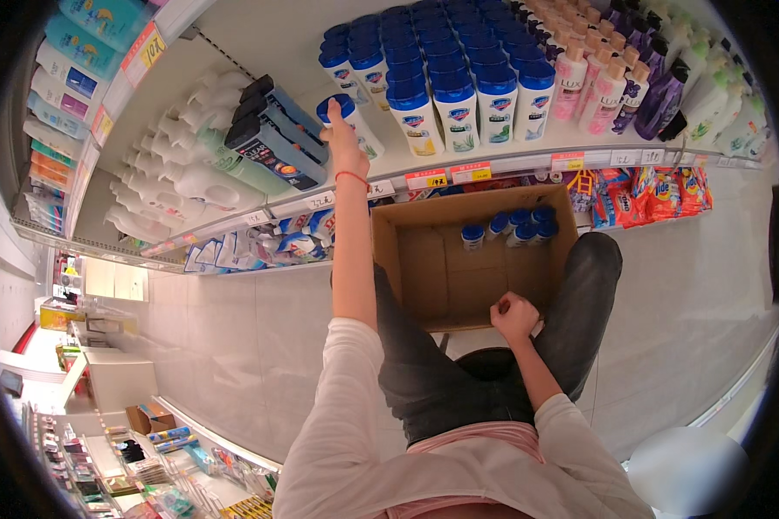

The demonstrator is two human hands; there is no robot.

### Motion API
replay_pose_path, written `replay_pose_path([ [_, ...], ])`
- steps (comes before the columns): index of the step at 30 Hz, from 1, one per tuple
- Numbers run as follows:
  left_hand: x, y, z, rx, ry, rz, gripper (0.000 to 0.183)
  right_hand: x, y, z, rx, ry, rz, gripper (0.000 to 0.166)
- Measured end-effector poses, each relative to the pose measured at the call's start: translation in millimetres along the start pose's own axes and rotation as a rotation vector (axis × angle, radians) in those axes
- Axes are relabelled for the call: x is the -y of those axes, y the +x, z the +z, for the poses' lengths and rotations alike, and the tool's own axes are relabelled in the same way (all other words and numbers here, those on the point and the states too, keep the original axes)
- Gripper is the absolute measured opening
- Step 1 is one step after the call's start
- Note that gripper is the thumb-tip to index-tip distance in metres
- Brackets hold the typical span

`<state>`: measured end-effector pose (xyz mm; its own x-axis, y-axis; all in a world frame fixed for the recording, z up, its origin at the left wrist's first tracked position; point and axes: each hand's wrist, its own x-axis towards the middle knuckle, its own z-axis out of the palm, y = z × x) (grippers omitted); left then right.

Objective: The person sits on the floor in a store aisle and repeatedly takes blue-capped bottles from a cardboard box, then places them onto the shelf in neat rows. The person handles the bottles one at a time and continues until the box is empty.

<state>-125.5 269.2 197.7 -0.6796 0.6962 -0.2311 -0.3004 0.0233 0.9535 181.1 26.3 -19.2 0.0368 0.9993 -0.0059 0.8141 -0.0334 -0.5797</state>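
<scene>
My left hand reaches up to the shelf and grips a white body wash bottle with a blue cap. The thumb lies over its cap, and the other fingers are partly hidden. Beside it stand rows of similar Safeguard bottles. Between my knees is an open cardboard box, with several blue-capped bottles upright towards its far right corner. Curled fingers with nothing visible in them mark my right hand, at the near rim of the box.
Dark CLEAR shampoo boxes stand just left of my left hand, then white pump bottles. Pink LUX bottles are farther right. The shelf's price-tag edge runs above the box. Detergent bags fill the lower shelf.
</scene>
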Motion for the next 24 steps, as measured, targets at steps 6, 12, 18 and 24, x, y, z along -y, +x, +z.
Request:
replay_pose_path([
  [6, -1.4, 53.1, 25.5, -0.025, -0.086, 0.109, 0.086, 2.5, -0.9, 1.2, -0.044, -0.018, -0.027, 0.012],
  [12, -17.1, 89.3, 40.5, 0.025, 0.054, -0.007, 0.090, 3.3, 0.5, 1.4, -0.023, -0.004, 0.033, 0.011],
  [18, -20.3, 107.8, 38.2, 0.110, 0.125, -0.052, 0.095, 7.7, 0.2, -3.6, 0.003, -0.022, 0.003, 0.012],
  [24, -18.8, 103.0, 37.8, 0.149, 0.127, -0.031, 0.101, 3.6, -0.9, -1.3, 0.016, -0.031, -0.016, 0.016],
])
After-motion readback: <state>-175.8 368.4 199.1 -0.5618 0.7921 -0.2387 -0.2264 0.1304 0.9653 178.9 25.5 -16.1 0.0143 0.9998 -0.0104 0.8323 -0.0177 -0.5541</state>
